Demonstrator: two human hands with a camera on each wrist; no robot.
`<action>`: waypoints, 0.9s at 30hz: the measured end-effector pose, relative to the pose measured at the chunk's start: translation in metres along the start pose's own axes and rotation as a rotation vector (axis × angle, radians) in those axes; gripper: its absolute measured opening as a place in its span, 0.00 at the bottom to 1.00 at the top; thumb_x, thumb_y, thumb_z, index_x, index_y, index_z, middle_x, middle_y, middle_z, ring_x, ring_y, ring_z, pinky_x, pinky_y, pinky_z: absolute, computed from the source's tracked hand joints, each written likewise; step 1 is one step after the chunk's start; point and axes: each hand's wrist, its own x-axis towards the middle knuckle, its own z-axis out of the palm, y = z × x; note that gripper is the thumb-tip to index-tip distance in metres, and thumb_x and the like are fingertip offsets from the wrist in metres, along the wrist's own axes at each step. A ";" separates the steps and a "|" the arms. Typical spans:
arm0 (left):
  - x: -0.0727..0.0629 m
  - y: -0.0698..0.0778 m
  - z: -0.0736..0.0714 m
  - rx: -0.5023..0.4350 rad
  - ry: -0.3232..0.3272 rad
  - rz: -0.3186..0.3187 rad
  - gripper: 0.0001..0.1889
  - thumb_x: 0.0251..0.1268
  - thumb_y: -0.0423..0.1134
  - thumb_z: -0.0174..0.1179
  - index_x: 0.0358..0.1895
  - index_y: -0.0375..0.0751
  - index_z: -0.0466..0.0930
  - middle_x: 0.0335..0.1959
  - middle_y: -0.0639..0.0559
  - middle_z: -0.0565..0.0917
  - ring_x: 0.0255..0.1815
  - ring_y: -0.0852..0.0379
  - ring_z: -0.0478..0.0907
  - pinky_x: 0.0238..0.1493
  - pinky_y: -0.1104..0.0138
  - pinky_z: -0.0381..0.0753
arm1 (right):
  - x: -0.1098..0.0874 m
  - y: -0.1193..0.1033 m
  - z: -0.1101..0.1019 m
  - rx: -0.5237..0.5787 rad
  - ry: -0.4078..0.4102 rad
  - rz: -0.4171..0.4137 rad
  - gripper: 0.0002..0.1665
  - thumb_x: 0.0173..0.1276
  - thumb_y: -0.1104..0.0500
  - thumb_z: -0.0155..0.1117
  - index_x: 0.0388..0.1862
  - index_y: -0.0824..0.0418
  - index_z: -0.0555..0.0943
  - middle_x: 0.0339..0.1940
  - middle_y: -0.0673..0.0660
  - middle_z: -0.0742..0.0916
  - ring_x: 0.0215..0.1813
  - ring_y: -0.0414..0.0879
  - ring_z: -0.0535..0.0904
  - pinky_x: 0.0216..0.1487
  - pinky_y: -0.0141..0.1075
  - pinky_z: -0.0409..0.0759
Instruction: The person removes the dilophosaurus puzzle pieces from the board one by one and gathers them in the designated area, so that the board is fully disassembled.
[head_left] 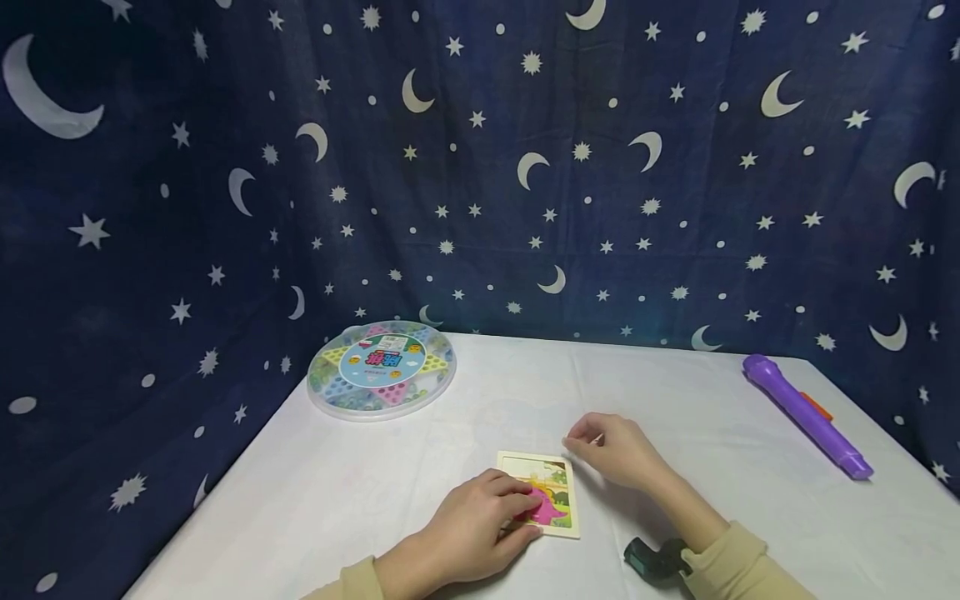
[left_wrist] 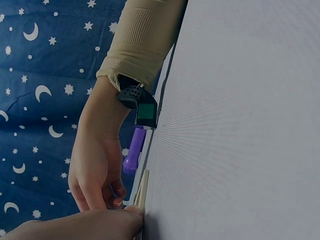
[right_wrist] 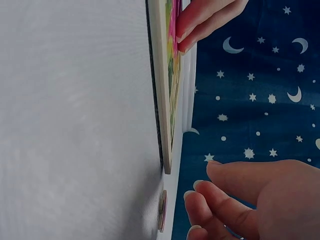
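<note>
A small jigsaw puzzle [head_left: 558, 492] in a cream frame, with a pink dinosaur in its picture, lies on the white table. My left hand [head_left: 483, 521] rests on its left part; the fingertips touch the picture and the thumb lies at the near edge. Just beyond the right edge of the frame, my right hand [head_left: 615, 450] hovers with fingers loosely bent. Thumb and fingers stand apart in the right wrist view, nothing between them. Below that hand, a small flat piece [right_wrist: 162, 211] lies on the table, seen edge-on; its picture cannot be made out.
A round, clear-cased board game [head_left: 386, 367] lies at the back left. Toward the right edge is a purple microphone-shaped stick [head_left: 806, 412] with an orange part beside it. A dark wrist device [head_left: 656, 560] sits by my right sleeve. A star-and-moon curtain [head_left: 480, 167] borders the table.
</note>
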 end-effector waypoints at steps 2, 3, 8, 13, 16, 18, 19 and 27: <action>0.002 0.001 0.002 -0.008 0.008 0.003 0.18 0.73 0.53 0.62 0.57 0.50 0.88 0.54 0.57 0.86 0.56 0.62 0.79 0.57 0.66 0.79 | -0.001 0.001 -0.003 -0.007 -0.001 -0.008 0.06 0.67 0.51 0.73 0.36 0.50 0.86 0.31 0.45 0.85 0.34 0.44 0.76 0.35 0.39 0.76; 0.003 0.002 0.003 -0.011 0.012 0.005 0.18 0.73 0.53 0.62 0.57 0.50 0.88 0.54 0.57 0.86 0.56 0.62 0.79 0.57 0.66 0.79 | -0.001 0.001 -0.004 -0.009 -0.003 -0.015 0.06 0.67 0.51 0.73 0.35 0.50 0.86 0.31 0.45 0.85 0.34 0.44 0.76 0.36 0.39 0.76; 0.009 0.005 0.008 -0.019 0.033 0.013 0.18 0.73 0.53 0.62 0.57 0.49 0.88 0.53 0.57 0.86 0.56 0.62 0.79 0.57 0.66 0.79 | -0.003 0.003 -0.008 -0.009 -0.037 -0.042 0.05 0.67 0.52 0.74 0.36 0.50 0.86 0.29 0.44 0.83 0.33 0.44 0.75 0.33 0.39 0.75; 0.014 0.006 0.011 -0.036 0.040 0.025 0.18 0.73 0.53 0.62 0.57 0.49 0.88 0.54 0.58 0.86 0.56 0.62 0.79 0.57 0.66 0.79 | -0.005 0.004 -0.009 -0.041 -0.051 -0.067 0.04 0.66 0.52 0.74 0.35 0.48 0.87 0.28 0.43 0.83 0.33 0.44 0.74 0.33 0.38 0.74; 0.014 0.004 0.011 -0.050 0.031 0.023 0.18 0.72 0.53 0.63 0.57 0.49 0.88 0.54 0.59 0.86 0.56 0.62 0.79 0.56 0.66 0.79 | -0.005 0.004 -0.004 -0.055 -0.057 -0.086 0.03 0.66 0.52 0.75 0.35 0.48 0.88 0.28 0.42 0.83 0.32 0.43 0.74 0.32 0.38 0.74; 0.012 0.002 0.009 -0.052 0.024 0.023 0.18 0.72 0.53 0.63 0.56 0.49 0.88 0.54 0.59 0.86 0.56 0.62 0.79 0.56 0.65 0.80 | -0.006 0.003 0.001 -0.057 -0.064 -0.106 0.04 0.66 0.52 0.75 0.35 0.48 0.88 0.28 0.41 0.83 0.32 0.42 0.74 0.32 0.37 0.74; 0.011 0.001 0.008 -0.054 0.020 0.023 0.18 0.72 0.53 0.63 0.56 0.49 0.88 0.54 0.59 0.86 0.56 0.62 0.79 0.56 0.65 0.80 | -0.006 0.002 0.003 -0.062 -0.067 -0.116 0.04 0.65 0.51 0.75 0.35 0.48 0.88 0.28 0.41 0.82 0.32 0.42 0.74 0.33 0.37 0.74; -0.001 -0.005 0.000 -0.068 -0.016 -0.014 0.18 0.73 0.55 0.62 0.57 0.50 0.88 0.54 0.60 0.85 0.55 0.61 0.79 0.54 0.61 0.82 | -0.004 -0.008 0.021 -0.144 -0.068 -0.198 0.09 0.64 0.46 0.77 0.35 0.48 0.89 0.28 0.38 0.83 0.33 0.38 0.76 0.38 0.36 0.78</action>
